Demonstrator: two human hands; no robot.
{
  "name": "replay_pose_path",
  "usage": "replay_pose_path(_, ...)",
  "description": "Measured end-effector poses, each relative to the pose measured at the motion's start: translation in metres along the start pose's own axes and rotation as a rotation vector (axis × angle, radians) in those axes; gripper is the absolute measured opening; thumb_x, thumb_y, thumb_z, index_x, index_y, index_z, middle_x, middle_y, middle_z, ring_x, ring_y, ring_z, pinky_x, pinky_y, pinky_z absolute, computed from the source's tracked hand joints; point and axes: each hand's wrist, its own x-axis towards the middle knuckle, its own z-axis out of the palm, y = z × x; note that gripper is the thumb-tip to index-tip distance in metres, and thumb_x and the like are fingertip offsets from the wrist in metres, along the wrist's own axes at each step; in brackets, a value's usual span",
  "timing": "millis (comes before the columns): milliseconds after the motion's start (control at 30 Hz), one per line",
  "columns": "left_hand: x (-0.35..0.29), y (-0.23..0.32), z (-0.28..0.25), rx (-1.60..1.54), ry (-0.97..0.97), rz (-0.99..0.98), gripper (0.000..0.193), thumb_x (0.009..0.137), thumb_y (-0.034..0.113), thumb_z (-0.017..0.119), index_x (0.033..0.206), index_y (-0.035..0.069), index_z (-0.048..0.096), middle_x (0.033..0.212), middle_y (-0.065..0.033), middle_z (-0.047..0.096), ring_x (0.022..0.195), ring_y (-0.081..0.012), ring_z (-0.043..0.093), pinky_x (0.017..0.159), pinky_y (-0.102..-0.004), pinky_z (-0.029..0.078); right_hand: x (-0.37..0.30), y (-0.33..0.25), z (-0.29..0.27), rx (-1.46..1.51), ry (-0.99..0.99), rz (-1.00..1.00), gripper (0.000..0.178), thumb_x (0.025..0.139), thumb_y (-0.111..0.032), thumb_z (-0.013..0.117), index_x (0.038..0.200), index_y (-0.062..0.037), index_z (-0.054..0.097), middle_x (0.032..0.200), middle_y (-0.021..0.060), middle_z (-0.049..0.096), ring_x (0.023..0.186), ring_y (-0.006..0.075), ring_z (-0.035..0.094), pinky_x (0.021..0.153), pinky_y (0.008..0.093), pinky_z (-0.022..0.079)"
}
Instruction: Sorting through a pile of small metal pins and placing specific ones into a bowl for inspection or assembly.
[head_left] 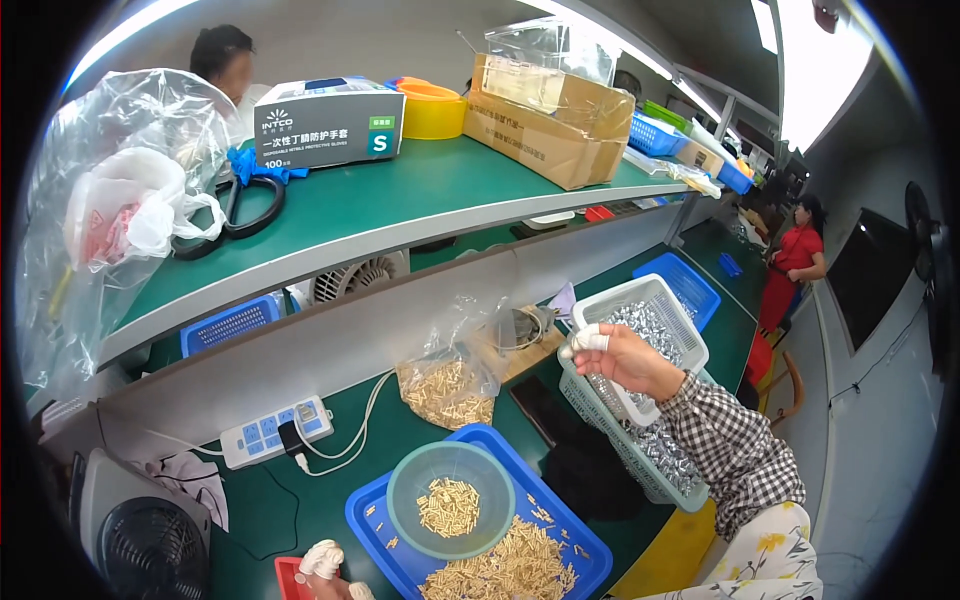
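My right hand, with white covers on its fingertips, is raised over the near-left edge of a white basket of small silver metal parts. Its thumb and fingers are pinched together; anything between them is too small to make out. At the lower edge my left hand, also with white finger covers, is curled at a small red tray and partly cut off. What it holds is hidden. Between the hands a blue tray bears loose brass-coloured pins and a translucent green bowl with more pins.
Under the white basket is a green basket of silver parts. A plastic bag of brass pins lies behind the blue tray. A power strip with cables and a black fan stand left. A shelf overhangs the bench.
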Motion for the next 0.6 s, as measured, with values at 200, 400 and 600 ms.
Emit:
replay_pose_path(200, -0.010, -0.014, 0.015, 0.107, -0.163, -0.110, 0.034, 0.089, 0.023, 0.050, 0.108, -0.005, 0.053, 0.104, -0.0203, 0.056, 0.093, -0.0327, 0.054, 0.085, -0.0398, 0.042, 0.068, -0.034, -0.035, -0.029, 0.107, -0.125, 0.013, 0.089, -0.008, 0.050, 0.096, 0.0015, 0.055, 0.093, 0.0104, 0.061, 0.082, 0.0170, 0.059, 0.076, 0.0300, 0.051)
replay_pose_path(400, -0.030, -0.035, 0.029, 0.126, -0.032, -0.308, 0.030, 0.089, 0.019, 0.049, 0.107, -0.005, 0.054, 0.104, -0.0202, 0.056, 0.093, -0.0334, 0.053, 0.087, -0.0402, 0.041, 0.113, -0.041, -0.034, 0.019, 0.129, -0.115, 0.014, 0.088, -0.004, 0.045, 0.099, 0.0021, 0.052, 0.096, 0.0118, 0.059, 0.087, 0.0203, 0.059, 0.078, 0.0331, 0.050)
replay_pose_path(600, -0.040, -0.039, 0.015, 0.163, 0.061, -0.366, 0.026, 0.089, 0.017, 0.050, 0.105, -0.003, 0.055, 0.098, -0.0174, 0.059, 0.091, -0.0327, 0.055, 0.084, -0.0391, 0.042, 0.141, -0.038, 0.015, 0.003, -0.033, -0.031, 0.014, 0.088, -0.004, 0.045, 0.099, 0.0011, 0.051, 0.096, 0.0120, 0.059, 0.087, 0.0215, 0.059, 0.079, 0.0351, 0.050)
